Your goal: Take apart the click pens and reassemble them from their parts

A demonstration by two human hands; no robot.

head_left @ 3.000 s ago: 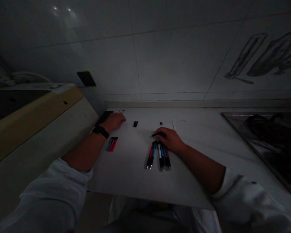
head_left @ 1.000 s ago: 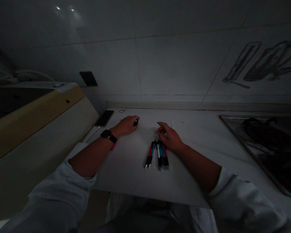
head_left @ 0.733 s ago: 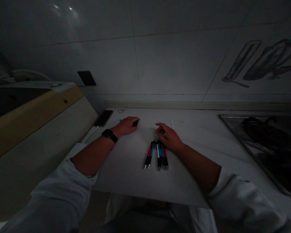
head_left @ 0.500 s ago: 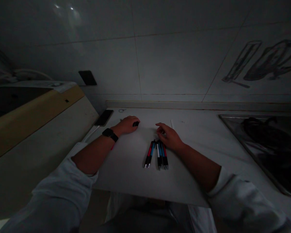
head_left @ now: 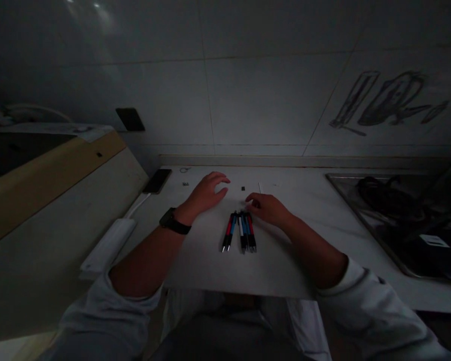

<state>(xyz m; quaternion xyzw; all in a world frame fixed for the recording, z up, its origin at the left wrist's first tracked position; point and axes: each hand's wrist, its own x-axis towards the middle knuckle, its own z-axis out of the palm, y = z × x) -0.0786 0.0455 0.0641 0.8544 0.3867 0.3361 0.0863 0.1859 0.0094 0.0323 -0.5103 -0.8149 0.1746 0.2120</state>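
My left hand (head_left: 210, 193) hovers over the white counter with its thumb and fingers apart and nothing between them. A dark watch (head_left: 169, 219) is on that wrist. Just right of its fingertips lies a small black piece (head_left: 243, 188), too small to name. Several pens (head_left: 242, 230) in red, blue, white and black lie side by side, tips toward me. My right hand (head_left: 266, 208) is at their far ends, fingers loosely curled and thumb apart, holding nothing that I can see. Whether it touches the pens is unclear.
A phone (head_left: 158, 180) lies at the back left, with a white cable running to a white power strip (head_left: 108, 245). Small bits (head_left: 185, 184) and a ring (head_left: 184, 170) lie near the wall. A thin white stick (head_left: 260, 187) is behind my right hand. A metal-rimmed sink (head_left: 355, 215) holds dark items.
My left hand has let go of the small black piece, which now lies on the counter, and its fingers have spread. The right hand's fingers have curled a little. The view has shifted slightly.
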